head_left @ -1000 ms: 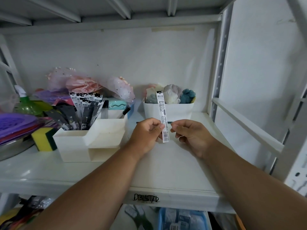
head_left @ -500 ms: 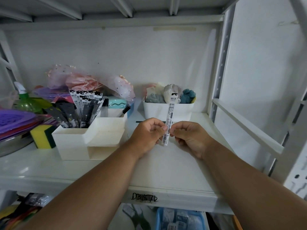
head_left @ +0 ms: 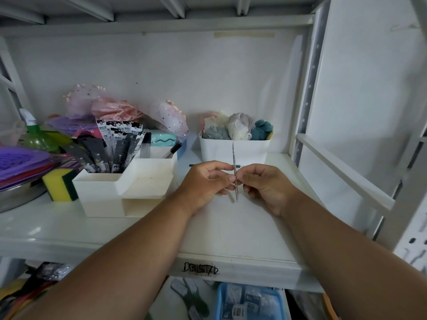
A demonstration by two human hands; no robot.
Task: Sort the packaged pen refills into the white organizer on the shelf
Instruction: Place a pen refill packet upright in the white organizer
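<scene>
One packaged pen refill (head_left: 234,155) stands upright and edge-on to the camera, pinched between both hands above the shelf. My left hand (head_left: 205,184) grips it from the left with thumb and fingertips; my right hand (head_left: 265,185) grips it from the right. The white organizer (head_left: 120,192) sits on the shelf left of my hands. Its back-left compartment holds several black-and-white packaged refills (head_left: 115,148) standing fanned out. Its stepped middle tray looks bare.
A white bin (head_left: 217,151) of rolled cloths stands behind my hands. A yellow-green sponge (head_left: 60,184), purple plates (head_left: 20,165) and a green spray bottle (head_left: 34,135) crowd the left. A dark pen (head_left: 198,165) lies on the shelf. A blue bin (head_left: 249,301) sits below.
The refill package has been rotated between my fingers from showing its printed flat face to edge-on. Both hands have stayed at nearly the same place.
</scene>
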